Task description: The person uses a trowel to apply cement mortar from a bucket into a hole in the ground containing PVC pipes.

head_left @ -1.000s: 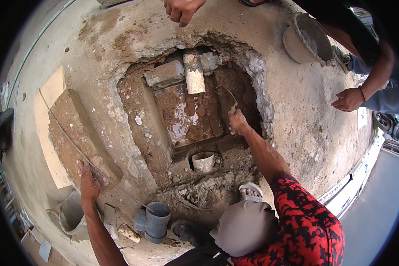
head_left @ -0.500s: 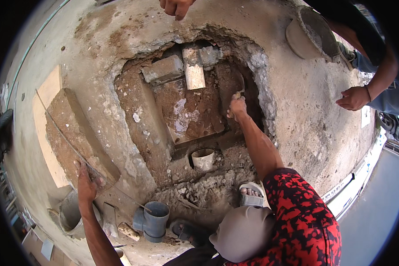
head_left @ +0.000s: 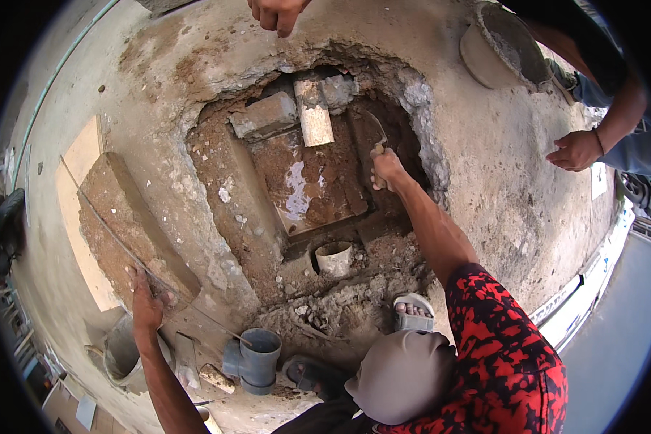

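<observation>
My right hand [head_left: 388, 171] is closed around the handle of what looks like a trowel [head_left: 378, 129], inside the pit near its right wall. The tool's thin curved metal edge shows above the fist; the rest is hard to make out. My left hand [head_left: 149, 302] lies with fingers apart at the near end of a thick brown slab [head_left: 126, 217], on a plywood board [head_left: 83, 199]. A thin rod [head_left: 108, 230] crosses the slab beside those fingers. In the pit, a pale pipe [head_left: 315, 123] pokes in between blocks, above a wet, muddy floor [head_left: 315, 192].
An upright pipe end [head_left: 334, 258] stands at the pit's near side. A grey pipe fitting [head_left: 257, 360] and a bucket [head_left: 126, 351] are at lower left. Another person's hand [head_left: 278, 13] hangs at the top; a second hand [head_left: 577, 150] is at right, below a mortar bucket [head_left: 503, 47].
The tool in my right hand has turned, its upper end now pointing more to the left. My left hand keeps its place at the slab. The view has shifted slightly.
</observation>
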Motion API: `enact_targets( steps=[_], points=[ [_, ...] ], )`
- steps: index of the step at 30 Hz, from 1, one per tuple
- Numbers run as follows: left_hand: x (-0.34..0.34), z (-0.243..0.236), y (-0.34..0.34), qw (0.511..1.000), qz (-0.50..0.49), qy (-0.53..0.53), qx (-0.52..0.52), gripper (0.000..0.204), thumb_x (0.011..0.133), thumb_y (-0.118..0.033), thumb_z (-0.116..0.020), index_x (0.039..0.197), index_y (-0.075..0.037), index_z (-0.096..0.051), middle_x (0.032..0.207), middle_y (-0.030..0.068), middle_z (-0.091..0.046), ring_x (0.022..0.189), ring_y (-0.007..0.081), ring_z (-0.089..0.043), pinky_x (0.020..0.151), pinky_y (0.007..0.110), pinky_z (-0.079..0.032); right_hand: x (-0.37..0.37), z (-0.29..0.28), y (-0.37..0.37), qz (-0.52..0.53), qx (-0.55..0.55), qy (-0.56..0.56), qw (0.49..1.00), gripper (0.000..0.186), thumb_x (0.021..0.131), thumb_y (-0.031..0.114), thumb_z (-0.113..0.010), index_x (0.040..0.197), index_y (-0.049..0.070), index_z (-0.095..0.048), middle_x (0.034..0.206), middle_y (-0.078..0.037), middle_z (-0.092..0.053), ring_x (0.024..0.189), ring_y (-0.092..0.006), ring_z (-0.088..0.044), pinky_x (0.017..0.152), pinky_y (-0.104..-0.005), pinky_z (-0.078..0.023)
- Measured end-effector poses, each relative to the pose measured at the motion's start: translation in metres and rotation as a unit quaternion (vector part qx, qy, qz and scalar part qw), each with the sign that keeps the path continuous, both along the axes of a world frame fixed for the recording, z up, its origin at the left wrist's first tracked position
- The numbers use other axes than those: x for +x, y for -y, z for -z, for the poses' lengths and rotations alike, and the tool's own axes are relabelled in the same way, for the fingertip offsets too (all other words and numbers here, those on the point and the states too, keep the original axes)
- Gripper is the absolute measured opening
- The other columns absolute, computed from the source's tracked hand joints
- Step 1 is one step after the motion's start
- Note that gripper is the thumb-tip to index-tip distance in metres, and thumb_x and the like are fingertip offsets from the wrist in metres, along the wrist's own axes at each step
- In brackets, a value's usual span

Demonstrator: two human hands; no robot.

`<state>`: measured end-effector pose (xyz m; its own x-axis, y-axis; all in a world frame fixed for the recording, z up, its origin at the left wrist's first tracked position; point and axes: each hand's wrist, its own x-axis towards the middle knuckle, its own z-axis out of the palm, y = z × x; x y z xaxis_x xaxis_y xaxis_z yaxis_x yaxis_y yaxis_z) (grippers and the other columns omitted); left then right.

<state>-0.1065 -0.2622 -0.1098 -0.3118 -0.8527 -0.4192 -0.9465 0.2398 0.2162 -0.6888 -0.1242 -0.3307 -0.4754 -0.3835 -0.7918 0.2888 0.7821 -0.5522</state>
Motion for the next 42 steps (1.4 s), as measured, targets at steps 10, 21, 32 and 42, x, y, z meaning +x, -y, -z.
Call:
enact_targets(
  steps=[10,21,32,42],
  points=[
    [-0.001,0.002,0.002,1.000,-0.002,-0.014,-0.002,0.087,0.067,-0.005,-0.070,0.140,0.005,-0.024,0.146,0.0299,-0.015,0.138,0.0370,-0.018,0.111,0.038,-0.022,0.023,-0.067,-0.008,0.014,-0.023,-0.006,1.000,0.032,0.092,0.028,-0.049,0.110,0.004,-0.039,0.069,-0.010,-0.050,0.046,-0.0211,-0.051,0.037,-0.0391,-0.046],
    [-0.009,0.001,-0.007,1.000,0.020,0.021,0.007,0.087,0.068,-0.005,-0.071,0.140,0.004,-0.023,0.147,0.0284,-0.017,0.138,0.0362,-0.018,0.111,0.037,-0.021,0.072,-0.064,-0.053,0.119,-0.038,0.012,0.992,0.030,0.093,0.034,-0.046,0.113,0.012,-0.039,0.071,-0.008,-0.049,0.044,-0.0186,-0.050,0.036,-0.0356,-0.046],
    [0.000,0.007,-0.001,0.999,0.004,-0.039,-0.007,0.089,0.066,-0.007,-0.072,0.139,0.006,-0.023,0.146,0.0298,-0.018,0.139,0.0379,-0.011,0.112,0.038,-0.017,0.030,-0.020,-0.066,-0.093,-0.007,-0.268,0.959,0.050,0.092,0.036,-0.048,0.125,0.001,-0.035,0.071,-0.016,-0.060,0.052,-0.0269,-0.062,0.047,-0.0366,-0.052],
    [0.007,-0.024,-0.006,0.999,-0.009,0.036,-0.009,0.091,0.064,0.001,-0.071,0.141,0.004,-0.021,0.147,0.0295,-0.013,0.139,0.0347,-0.016,0.111,0.035,-0.021,0.051,0.054,-0.029,-0.124,0.038,-0.287,0.949,0.045,0.093,0.035,-0.044,0.119,-0.002,-0.040,0.101,-0.032,-0.059,0.094,-0.0380,-0.062,0.073,-0.0501,-0.052]
  ],
)
